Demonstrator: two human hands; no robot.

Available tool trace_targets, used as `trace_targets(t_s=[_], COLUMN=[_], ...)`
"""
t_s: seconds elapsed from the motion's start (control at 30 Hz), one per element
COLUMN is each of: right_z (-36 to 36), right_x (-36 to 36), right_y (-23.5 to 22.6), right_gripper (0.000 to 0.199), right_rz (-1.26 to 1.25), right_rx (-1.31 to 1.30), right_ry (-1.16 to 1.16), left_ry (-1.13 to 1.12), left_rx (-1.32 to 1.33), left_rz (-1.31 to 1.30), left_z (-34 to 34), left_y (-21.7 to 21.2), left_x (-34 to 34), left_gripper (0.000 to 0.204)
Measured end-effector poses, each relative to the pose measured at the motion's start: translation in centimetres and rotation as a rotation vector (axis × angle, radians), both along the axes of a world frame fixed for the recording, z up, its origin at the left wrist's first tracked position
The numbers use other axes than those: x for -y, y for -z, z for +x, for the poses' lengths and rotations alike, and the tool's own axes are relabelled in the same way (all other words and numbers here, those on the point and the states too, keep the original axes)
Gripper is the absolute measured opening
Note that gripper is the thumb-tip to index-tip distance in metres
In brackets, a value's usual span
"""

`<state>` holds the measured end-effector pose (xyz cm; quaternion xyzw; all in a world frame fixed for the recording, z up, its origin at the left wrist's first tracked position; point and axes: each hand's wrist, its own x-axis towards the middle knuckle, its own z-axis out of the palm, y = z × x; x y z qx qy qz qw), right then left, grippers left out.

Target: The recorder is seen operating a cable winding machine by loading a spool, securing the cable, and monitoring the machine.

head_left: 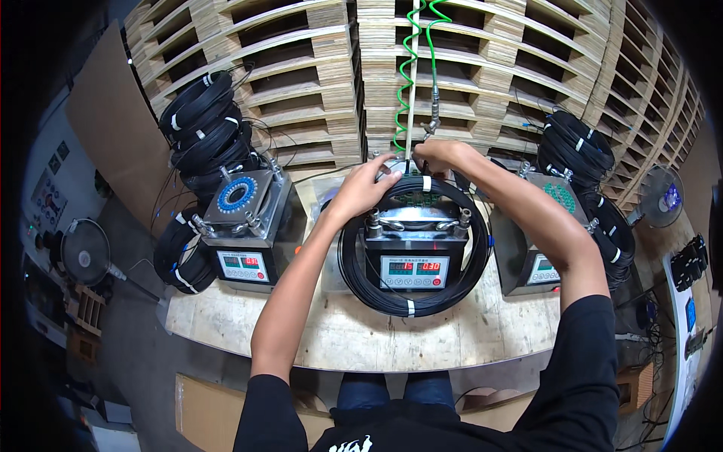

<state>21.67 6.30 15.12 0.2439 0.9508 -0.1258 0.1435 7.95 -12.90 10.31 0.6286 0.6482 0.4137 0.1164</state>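
Black cable coil, bound at intervals with white tape bands, lies looped around the middle metal machine on the wooden workbench, its far arc passing directly under both hands and its near arc lying toward the person, in front of the machine's red-digit display panel. The left hand rests with its fingers curled over the far top edge of that machine, touching the coil's upper arc; the right hand sits just beside it, fingertips pinched close together at the same spot, though whether they grip a cable end or a fitting cannot be made out. The two hands are nearly touching. To do this well, the person would likely keep the loop steady with the left hand so it does not slide off the machine, and let the right hand do the fine work without kinking the thin cable. Just beyond the hands a green spiral air hose hangs down with a metal nozzle. Out to the left stands a second machine with a blue ringed top plate, draped with more black coils; to the right a third machine and further coils. Stacked wooden pallets fill the background.
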Motion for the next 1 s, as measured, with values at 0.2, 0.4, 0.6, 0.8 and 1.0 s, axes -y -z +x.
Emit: trace_targets(t_s=[0.2, 0.4, 0.6, 0.8, 1.0], right_z=[0.1, 0.9, 4.0, 6.4, 5.8], right_x=[-1.8, -2.0, -0.7, 1.1, 0.5], right_y=[1.0, -0.2, 0.5, 5.0, 5.6], right_gripper=[0.024, 0.014, 0.017, 0.026, 0.022], right_rz=[0.192, -0.051, -0.008, -0.065, -0.014], right_rx=[0.024, -0.046, -0.404, -0.841, -0.743], right_ry=[-0.145, -0.03, -0.093, 0.001, 0.032], left_ry=[0.1, 0.133, 0.184, 0.327, 0.587], left_rx=[-0.256, -0.346, -0.699, -0.965, -1.11], left_rz=[-0.087, -0.279, -0.389, -0.57, -0.541], left_z=[-0.3, 0.4, -0.2, 1.6, 0.1], left_y=[-1.3, -3.8, -3.6, -4.6, -4.8], left_x=[-2.9, -4.4, -10.5, -12.6, -13.5], left_gripper=[0.051, 0.051, 0.037, 0.027, 0.023])
